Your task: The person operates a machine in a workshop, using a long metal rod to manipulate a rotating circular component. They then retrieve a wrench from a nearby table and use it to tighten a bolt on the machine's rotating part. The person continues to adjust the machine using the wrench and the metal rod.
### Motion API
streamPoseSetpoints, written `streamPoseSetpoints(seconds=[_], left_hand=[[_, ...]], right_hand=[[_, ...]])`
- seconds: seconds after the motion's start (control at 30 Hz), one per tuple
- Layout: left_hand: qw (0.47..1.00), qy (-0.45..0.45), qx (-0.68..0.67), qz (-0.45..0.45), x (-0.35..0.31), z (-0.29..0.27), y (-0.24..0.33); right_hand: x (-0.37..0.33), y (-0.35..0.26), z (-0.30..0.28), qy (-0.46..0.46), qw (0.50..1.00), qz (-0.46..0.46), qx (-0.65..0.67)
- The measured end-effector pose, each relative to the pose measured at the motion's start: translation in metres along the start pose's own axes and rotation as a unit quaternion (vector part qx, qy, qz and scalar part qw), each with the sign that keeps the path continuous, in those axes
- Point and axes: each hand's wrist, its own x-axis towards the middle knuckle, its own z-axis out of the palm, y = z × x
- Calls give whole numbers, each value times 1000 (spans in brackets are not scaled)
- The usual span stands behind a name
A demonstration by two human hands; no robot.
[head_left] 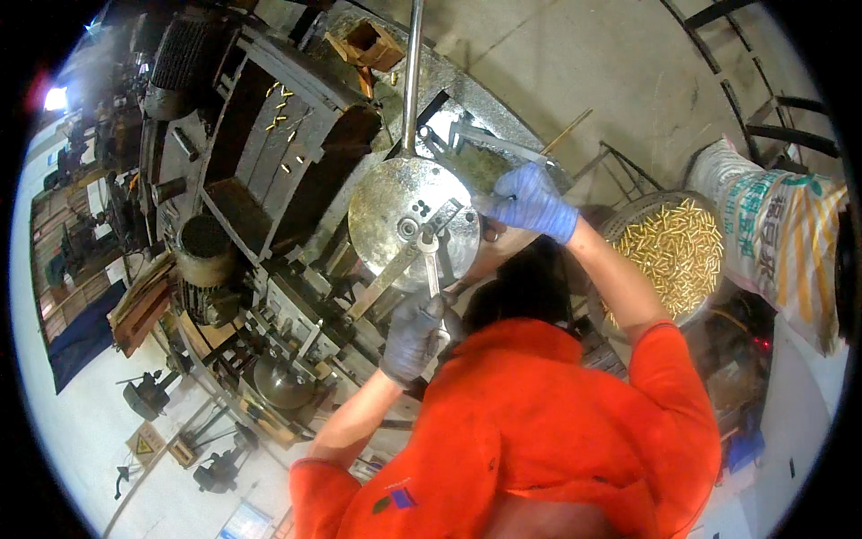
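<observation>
Left hand (411,341) grips the wrench (432,269), whose far end lies over the round metal plate (375,208). Right hand (533,199) curls near the plate's right edge; what it pinches, I cannot tell.

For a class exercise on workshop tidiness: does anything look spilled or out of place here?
Possibly: a few brassy pieces lie scattered in the dark trough, upper left, apart from the similar heap in the round basket.

Obstructed over the round metal disc (375,202) by a wrench (433,271), at its far edge by a long rod (413,81), leftward by a dark trough (305,75). Free to pass over the far floor (575,63).
</observation>
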Motion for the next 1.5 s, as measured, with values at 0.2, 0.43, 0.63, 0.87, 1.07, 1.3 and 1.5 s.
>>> streamPoseSetpoints(seconds=[0.2,0.43,0.63,0.87,1.07,1.3,1.5], left_hand=[[999,-2,-43,22,9,10,-8],[994,13,-107,2,14,20,-20],[970,-72,-230,-7,21,46,-19],[936,-127,-328,6,39,63,-22],[956,-70,-284,6,34,56,-25],[987,-29,-156,-12,16,19,-7],[996,-36,55,-63,14,-19,28]], right_hand=[[0,1,3,1,999,-7,-33],[-1,3,1,-13,999,-18,-37],[-1,-3,-1,-15,1000,5,-12],[-1,5,7,27,999,-22,-26],[-2,3,2,-1,998,-30,-50],[-4,2,4,4,999,-21,-50],[-3,-6,-2,-42,997,-7,-66]])
